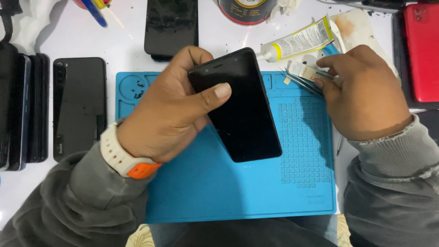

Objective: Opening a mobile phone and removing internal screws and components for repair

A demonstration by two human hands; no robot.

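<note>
Along the left edge of the white worktop [119,50] a row of dark phones [23,110] stands on edge, packed close so they take little room, and just beside them a black phone [78,107] lies flat on its face with its back up. Next comes the blue mat [206,183], spread square before the person at the near edge of the worktop; its raised grid and small round wells look made to keep small parts from rolling off. Over the mat's left half the left hand [160,114], a pale watch with an orange strap end at its wrist, is wrapped round a black phone with a dark screen [242,110]: the fingers go behind, the thumb presses across the glass, and the phone is tilted up off the mat, screen toward the camera, so its top end points at the far edge. Beyond it, at the far edge, lie another dark phone [171,25] and a round tin [244,9]. A glue tube [299,41] lies near the mat's far right corner, nozzle toward the held phone, within easy reach. The right hand [366,91] rests at that corner, fingers pinched narrowly on tweezers [297,80] and a small pale part [302,69]. A red phone [423,50] lies at the right edge.
</note>
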